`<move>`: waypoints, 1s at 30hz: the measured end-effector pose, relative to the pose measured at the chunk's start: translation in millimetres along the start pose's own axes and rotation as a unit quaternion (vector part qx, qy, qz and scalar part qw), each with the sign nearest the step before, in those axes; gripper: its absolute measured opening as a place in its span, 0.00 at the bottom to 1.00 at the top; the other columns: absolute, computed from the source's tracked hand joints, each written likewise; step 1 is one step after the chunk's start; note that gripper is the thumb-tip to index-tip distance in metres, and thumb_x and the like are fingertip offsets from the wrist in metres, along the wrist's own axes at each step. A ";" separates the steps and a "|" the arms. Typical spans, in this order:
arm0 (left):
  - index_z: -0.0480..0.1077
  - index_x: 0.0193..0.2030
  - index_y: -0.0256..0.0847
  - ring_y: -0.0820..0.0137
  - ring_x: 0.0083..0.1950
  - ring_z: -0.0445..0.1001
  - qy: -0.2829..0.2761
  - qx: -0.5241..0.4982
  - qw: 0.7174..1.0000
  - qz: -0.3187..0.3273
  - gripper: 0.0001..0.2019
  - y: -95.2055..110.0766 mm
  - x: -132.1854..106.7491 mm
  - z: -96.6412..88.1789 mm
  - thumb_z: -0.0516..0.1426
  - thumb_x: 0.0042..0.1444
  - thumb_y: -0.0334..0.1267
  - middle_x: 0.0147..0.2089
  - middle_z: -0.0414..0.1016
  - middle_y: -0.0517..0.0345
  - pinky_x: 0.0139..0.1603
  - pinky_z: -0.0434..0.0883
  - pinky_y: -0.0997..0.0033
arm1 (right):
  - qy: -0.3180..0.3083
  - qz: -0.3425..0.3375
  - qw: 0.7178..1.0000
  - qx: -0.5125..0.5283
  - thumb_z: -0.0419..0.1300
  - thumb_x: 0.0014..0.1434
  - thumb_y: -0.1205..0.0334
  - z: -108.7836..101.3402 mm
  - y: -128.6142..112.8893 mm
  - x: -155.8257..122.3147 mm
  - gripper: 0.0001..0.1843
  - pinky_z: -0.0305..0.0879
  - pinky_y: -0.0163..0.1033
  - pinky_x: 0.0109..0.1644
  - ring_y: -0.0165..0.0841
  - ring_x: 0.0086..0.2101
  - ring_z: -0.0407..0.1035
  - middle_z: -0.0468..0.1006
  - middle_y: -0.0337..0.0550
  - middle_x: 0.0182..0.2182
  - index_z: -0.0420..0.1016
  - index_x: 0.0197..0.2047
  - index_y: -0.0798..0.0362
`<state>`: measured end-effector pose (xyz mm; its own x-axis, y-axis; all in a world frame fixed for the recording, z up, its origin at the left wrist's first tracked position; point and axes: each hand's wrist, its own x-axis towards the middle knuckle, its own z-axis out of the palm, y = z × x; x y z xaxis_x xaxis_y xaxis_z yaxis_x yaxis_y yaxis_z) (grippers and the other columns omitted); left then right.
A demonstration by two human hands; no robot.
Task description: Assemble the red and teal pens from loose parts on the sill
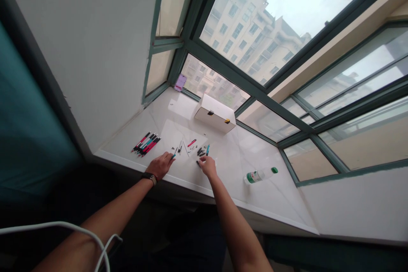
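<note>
My left hand (163,164) rests near the front edge of a white window ledge (270,195), fingers curled round a teal pen part (174,154) that sticks out toward the window. My right hand (208,165) is a little to the right, fingers pinched on a small dark pen piece (198,163). Between and beyond the hands lie loose pen parts: a red barrel (191,143), a teal barrel (208,149), small dark and silvery pieces (200,151). A row of several assembled red, teal and black pens (147,143) lies to the left.
A white box (214,114) sits at the back by the window. A plastic bottle with a green cap and label (260,175) lies on its side to the right. A white cable (95,238) crosses my left forearm. A blurred purple item (180,82) stands in the corner.
</note>
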<state>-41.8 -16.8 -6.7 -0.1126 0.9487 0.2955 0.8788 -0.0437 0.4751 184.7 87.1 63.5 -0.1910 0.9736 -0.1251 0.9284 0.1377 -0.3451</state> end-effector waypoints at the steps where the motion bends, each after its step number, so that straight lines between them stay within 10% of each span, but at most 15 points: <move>1: 0.68 0.47 0.45 0.65 0.38 0.74 0.000 0.000 1.000 0.000 0.18 0.0 -0.1 0.0 0.40 0.69 0.48 0.42 0.73 0.53 0.33 0.62 0.67 | -0.043 0.012 0.999 -0.025 0.64 0.54 0.63 -3.0 5.2 5.6 0.08 0.66 0.35 0.44 0.36 0.41 0.75 0.82 0.45 0.40 0.80 0.40 0.51; 9: 0.67 0.47 0.45 0.66 0.39 0.73 -0.006 -0.002 1.000 0.004 0.18 -0.4 -0.8 0.0 0.40 0.69 0.48 0.43 0.73 0.53 0.34 0.62 0.68 | -0.085 0.016 0.995 -0.055 0.65 0.50 0.70 -3.6 1.3 12.0 0.04 0.64 0.35 0.37 0.38 0.39 0.75 0.81 0.46 0.35 0.78 0.32 0.53; 18: 0.67 0.47 0.44 0.65 0.38 0.73 -0.016 0.015 1.000 0.005 0.18 1.5 0.8 -1.9 0.40 0.70 0.47 0.43 0.72 0.53 0.33 0.61 0.68 | -0.043 -0.309 0.946 0.083 0.62 0.58 0.67 -65.9 -77.4 -1.3 0.06 0.64 0.35 0.42 0.29 0.32 0.70 0.77 0.40 0.34 0.80 0.39 0.52; 30: 0.68 0.45 0.44 0.66 0.38 0.72 0.005 0.017 1.000 0.011 0.17 1.3 -0.6 0.2 0.41 0.69 0.47 0.42 0.72 0.53 0.33 0.61 0.68 | -0.071 -0.389 0.918 0.030 0.60 0.60 0.70 -109.7 -112.2 -31.1 0.08 0.66 0.34 0.41 0.27 0.32 0.71 0.75 0.42 0.39 0.79 0.42 0.52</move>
<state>-40.5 -17.4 -6.4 -0.0967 0.9444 0.3142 0.8968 -0.0543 0.4392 121.5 61.3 208.1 -0.8324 0.5507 0.0620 0.4749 0.7665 -0.4324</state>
